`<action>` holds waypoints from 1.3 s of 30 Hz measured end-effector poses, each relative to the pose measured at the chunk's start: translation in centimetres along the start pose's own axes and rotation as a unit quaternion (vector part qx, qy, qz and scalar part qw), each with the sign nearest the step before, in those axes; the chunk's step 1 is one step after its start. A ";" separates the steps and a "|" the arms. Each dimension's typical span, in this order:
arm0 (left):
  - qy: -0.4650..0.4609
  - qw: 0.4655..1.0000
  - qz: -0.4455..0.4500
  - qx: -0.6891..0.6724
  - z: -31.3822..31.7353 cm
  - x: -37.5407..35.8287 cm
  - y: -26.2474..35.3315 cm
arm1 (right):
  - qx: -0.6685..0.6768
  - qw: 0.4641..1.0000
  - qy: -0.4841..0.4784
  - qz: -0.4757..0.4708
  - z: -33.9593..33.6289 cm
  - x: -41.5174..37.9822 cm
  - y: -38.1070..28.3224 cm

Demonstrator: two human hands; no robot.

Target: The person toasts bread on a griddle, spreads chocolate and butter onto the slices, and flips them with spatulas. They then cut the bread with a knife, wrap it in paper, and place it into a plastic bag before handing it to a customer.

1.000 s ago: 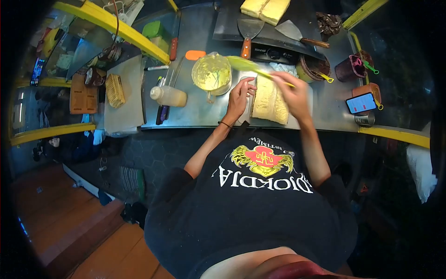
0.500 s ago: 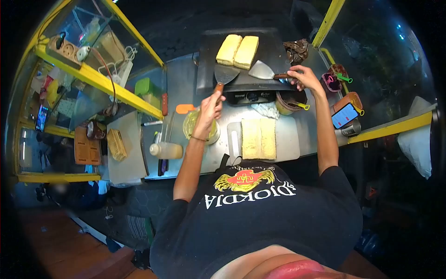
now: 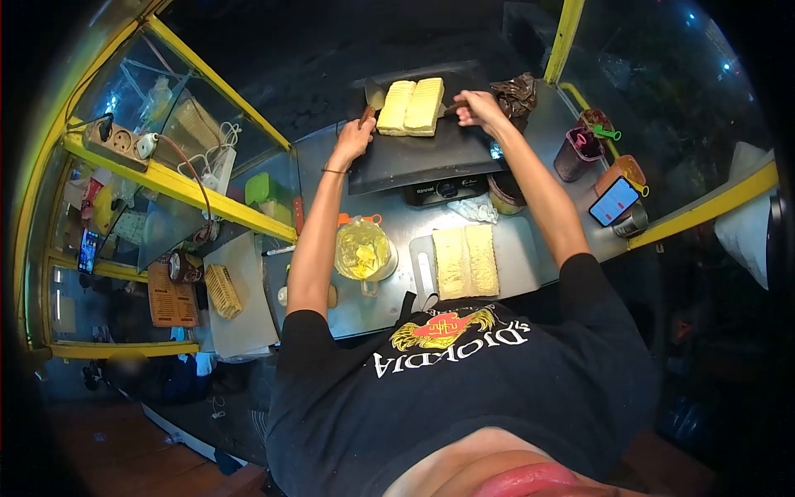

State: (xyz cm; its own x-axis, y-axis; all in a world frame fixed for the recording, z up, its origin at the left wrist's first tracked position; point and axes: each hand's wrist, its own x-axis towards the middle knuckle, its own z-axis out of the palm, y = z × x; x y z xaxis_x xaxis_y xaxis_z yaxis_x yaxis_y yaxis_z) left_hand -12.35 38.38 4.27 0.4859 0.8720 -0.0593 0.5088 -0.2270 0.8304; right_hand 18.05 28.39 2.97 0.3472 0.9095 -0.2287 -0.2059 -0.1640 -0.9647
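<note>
My left hand [image 3: 354, 139] is closed round the wooden handle of a spatula [image 3: 375, 96], whose blade is at the left side of the yellow bread. In my right hand [image 3: 480, 108] is a second spatula [image 3: 452, 108], its blade mostly hidden at the bread's right side. The bread [image 3: 411, 108], in two joined halves, sits between both spatulas over the flat black griddle [image 3: 397, 161]. Nearer my body, another split bread [image 3: 466, 262] with a yellow spread lies on a cutting board [image 3: 515, 257].
A jug of yellow spread [image 3: 364, 251] stands left of the board. Crumpled dark plastic [image 3: 515, 95] lies right of the griddle, near tubs [image 3: 577, 154] and a phone [image 3: 614, 203]. Yellow frame bars [image 3: 571, 37] border the stall. Another loaf [image 3: 224, 291] lies at left.
Both hands have moved forward, bringing the spatulas from the near side of the griddle to opposite sides of the bread. The bread has turned slightly. My view has shifted a little.
</note>
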 end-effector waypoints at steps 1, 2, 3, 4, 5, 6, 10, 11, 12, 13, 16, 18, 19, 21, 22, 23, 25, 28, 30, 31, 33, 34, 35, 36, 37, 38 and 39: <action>0.002 0.999 -0.025 -0.021 0.1 0.0 0.4 | -0.023 0.999 -0.010 -0.026 0.5 0.7 -0.5; 0.002 1.000 -0.025 -0.018 -0.3 -0.4 0.5 | -0.044 0.997 -0.021 -0.052 1.0 1.2 -0.7; -0.018 0.991 -0.038 -0.125 -0.8 -0.8 0.3 | -0.071 0.992 -0.035 -0.094 1.0 1.3 -1.1; -0.038 0.971 -0.050 -0.232 -1.3 -1.1 0.1 | -0.112 0.979 -0.050 -0.160 0.7 1.3 -1.4; -0.056 0.952 -0.038 -0.298 -2.0 -1.6 -0.3 | -0.146 0.961 -0.074 -0.221 0.1 0.9 -1.4; -0.056 0.952 -0.035 -0.297 -3.0 -2.3 -0.6 | -0.182 0.937 -0.095 -0.283 -0.7 0.0 -2.0; -0.081 0.914 -0.018 -0.396 -7.2 -5.3 -2.1 | -0.218 0.907 -0.050 -0.356 -4.7 -2.9 -3.0; -0.091 0.930 -0.027 -0.355 -7.9 -5.7 -2.3 | -0.175 0.931 -0.056 -0.316 -5.8 -3.5 -3.0; -0.088 0.929 -0.030 -0.357 -8.1 -6.1 -2.1 | -0.132 0.950 -0.063 -0.276 -6.8 -4.0 -2.9; -0.082 0.955 -0.051 -0.279 -8.2 -6.4 -2.0 | -0.124 0.957 -0.048 -0.260 -7.6 -4.8 -2.7; -0.064 0.984 -0.070 -0.150 -7.1 -6.3 -2.5 | -0.125 0.975 0.013 -0.184 -9.5 -7.4 -1.2; -0.070 0.994 -0.038 -0.080 -5.4 -6.4 -2.3 | -0.082 0.992 0.044 -0.086 -9.9 -8.7 0.3; -0.067 0.996 -0.032 -0.048 -4.7 -6.9 -1.2 | -0.064 0.995 0.049 -0.065 -9.3 -9.1 1.0; -0.050 0.999 0.003 -0.003 -3.2 -7.5 0.6 | -0.034 0.998 0.052 -0.033 -7.4 -9.1 2.2; -0.033 0.998 0.039 0.042 -2.5 -7.7 0.8 | -0.033 0.998 0.047 -0.039 -6.2 -8.9 2.1; -0.030 0.991 0.031 0.126 -2.1 -7.5 1.2 | -0.028 0.998 0.039 -0.045 -5.0 -8.4 1.6; -0.009 0.990 0.033 0.137 -0.5 -8.4 1.9 | -0.064 0.993 0.038 -0.094 -2.8 -8.2 -0.6; 0.021 0.993 0.030 0.111 1.5 -9.7 3.6 | -0.239 0.930 0.082 -0.266 -0.9 -10.6 -4.2; 0.033 0.993 0.006 0.111 2.9 -10.3 4.5 | -0.277 0.903 0.103 -0.312 -1.7 -12.0 -5.2; 0.035 0.993 0.003 0.110 3.7 -10.4 5.1 | -0.314 0.872 0.129 -0.352 -2.1 -12.5 -5.3; 0.055 0.990 -0.006 0.126 5.5 -10.8 6.3 | -0.335 0.859 0.135 -0.362 -2.9 -12.8 -4.4; 0.058 0.990 -0.010 0.124 6.5 -11.1 7.0 | -0.356 0.845 0.145 -0.371 -3.3 -12.7 -3.8; 0.070 0.988 0.007 0.135 7.5 -11.2 7.8 | -0.382 0.849 0.124 -0.343 -3.7 -12.4 -2.9; 0.084 0.985 0.024 0.146 8.4 -11.3 8.7 | -0.390 0.853 0.099 -0.331 -3.8 -12.1 -2.0; 0.085 0.987 0.018 0.135 9.4 -11.2 9.6 | -0.415 0.840 0.085 -0.340 -3.6 -12.2 -1.5; 0.084 0.985 0.021 0.152 10.4 -10.6 10.1 | -0.438 0.826 0.069 -0.348 -3.5 -12.3 -1.2; 0.085 0.984 0.018 0.156 11.3 -10.1 10.6 | -0.456 0.817 0.055 -0.347 -3.7 -12.2 -1.2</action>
State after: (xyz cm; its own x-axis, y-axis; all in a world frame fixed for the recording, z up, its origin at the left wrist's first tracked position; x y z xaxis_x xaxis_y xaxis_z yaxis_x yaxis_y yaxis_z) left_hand -3.83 22.26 7.43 0.3954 0.9149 0.0813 0.7001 -0.3575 0.6181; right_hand 17.43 16.07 6.45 0.1805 0.8727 0.4537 0.8265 0.1155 -0.5509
